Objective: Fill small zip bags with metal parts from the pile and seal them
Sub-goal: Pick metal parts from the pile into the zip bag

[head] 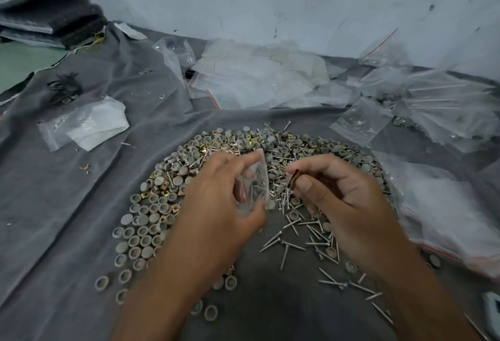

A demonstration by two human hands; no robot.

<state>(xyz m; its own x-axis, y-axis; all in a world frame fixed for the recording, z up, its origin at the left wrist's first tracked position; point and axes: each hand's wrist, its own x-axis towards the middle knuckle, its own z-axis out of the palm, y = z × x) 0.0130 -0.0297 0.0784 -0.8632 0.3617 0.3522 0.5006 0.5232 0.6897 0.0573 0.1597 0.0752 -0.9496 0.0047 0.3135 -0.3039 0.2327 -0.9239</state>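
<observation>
My left hand [216,194] grips a small clear zip bag [253,181] upright over the pile, and screws show through its plastic. My right hand [338,194] hovers just right of the bag and pinches a small brass-coloured metal part [293,178] between thumb and fingertips. Beneath both hands lies the pile of parts [243,140]: grey round caps, brass square clips and silver screws, spread in an arc on the grey cloth. Loose screws [297,240] lie scattered near my right wrist.
A heap of empty zip bags [257,78] lies at the back by the wall. More bags [446,108], some holding parts, pile up at the right. A bag with white paper [89,121] and black ties [65,86] lie to the left on the grey cloth [54,205].
</observation>
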